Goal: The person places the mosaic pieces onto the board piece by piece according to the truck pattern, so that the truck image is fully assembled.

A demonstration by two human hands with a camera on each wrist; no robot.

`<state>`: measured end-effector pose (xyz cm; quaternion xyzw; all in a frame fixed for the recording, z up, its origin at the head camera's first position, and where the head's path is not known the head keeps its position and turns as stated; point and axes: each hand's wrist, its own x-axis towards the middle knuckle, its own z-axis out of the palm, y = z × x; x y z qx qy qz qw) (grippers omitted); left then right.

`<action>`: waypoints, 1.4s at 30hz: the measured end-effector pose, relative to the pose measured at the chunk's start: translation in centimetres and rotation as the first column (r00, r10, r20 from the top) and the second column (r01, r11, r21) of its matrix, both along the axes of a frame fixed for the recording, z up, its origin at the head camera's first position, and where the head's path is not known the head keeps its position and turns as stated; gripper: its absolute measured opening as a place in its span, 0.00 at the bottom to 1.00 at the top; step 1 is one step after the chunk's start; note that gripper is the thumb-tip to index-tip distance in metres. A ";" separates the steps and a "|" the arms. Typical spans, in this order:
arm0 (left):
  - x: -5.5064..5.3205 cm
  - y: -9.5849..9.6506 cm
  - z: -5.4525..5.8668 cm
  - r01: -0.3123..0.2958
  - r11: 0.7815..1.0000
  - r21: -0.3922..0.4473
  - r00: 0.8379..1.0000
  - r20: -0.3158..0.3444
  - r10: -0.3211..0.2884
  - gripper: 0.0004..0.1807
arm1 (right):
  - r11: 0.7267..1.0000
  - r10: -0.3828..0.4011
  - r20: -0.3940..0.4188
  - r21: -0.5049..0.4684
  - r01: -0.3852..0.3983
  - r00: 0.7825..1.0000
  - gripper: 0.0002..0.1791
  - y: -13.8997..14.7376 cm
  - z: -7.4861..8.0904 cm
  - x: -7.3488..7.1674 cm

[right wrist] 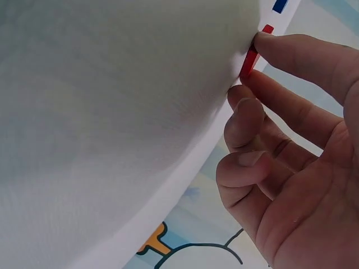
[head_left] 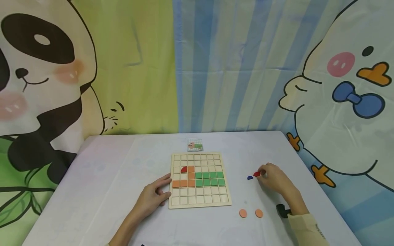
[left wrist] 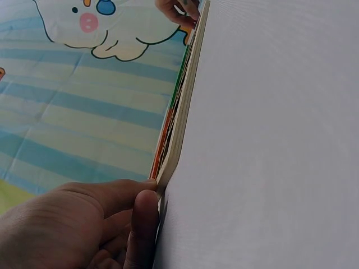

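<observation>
A pale wooden grid board lies on the table, with orange and green squares and a red quarter-round piece in its cells. At the board's left edge, my left hand touches the side with thumb and forefinger, seen close up in the left wrist view. Off to the right of the board, my right hand pinches a red piece between thumb and forefinger, low over the table; its other fingers curl loosely. Beside that piece lies a blue half-round piece.
Two orange discs lie to the right of the board's near corner. Behind the board is a small pattern card showing a coloured grid. The white table ends at a cartoon-printed curtain.
</observation>
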<state>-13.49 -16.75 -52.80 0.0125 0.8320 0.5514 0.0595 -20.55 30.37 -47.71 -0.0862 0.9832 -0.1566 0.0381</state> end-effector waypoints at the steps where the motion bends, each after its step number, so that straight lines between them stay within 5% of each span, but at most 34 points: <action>1: 0.0 0.0 0.0 -0.001 1.000 -0.006 1.000 -0.001 0.001 0.31 | 1.000 -0.001 -0.001 0.003 0.001 1.000 0.11 0.1 0.0 0.0; 17: -0.1 -0.1 -0.3 0.000 1.000 -0.024 1.000 0.008 0.000 0.31 | 1.000 0.004 -0.015 0.022 -0.004 1.000 0.12 -0.7 0.4 0.1; 42: -0.1 0.0 -0.1 0.000 1.000 -0.021 1.000 -0.002 0.000 0.31 | 0.995 0.095 -0.035 0.008 -0.095 0.995 0.10 -6.7 0.7 0.0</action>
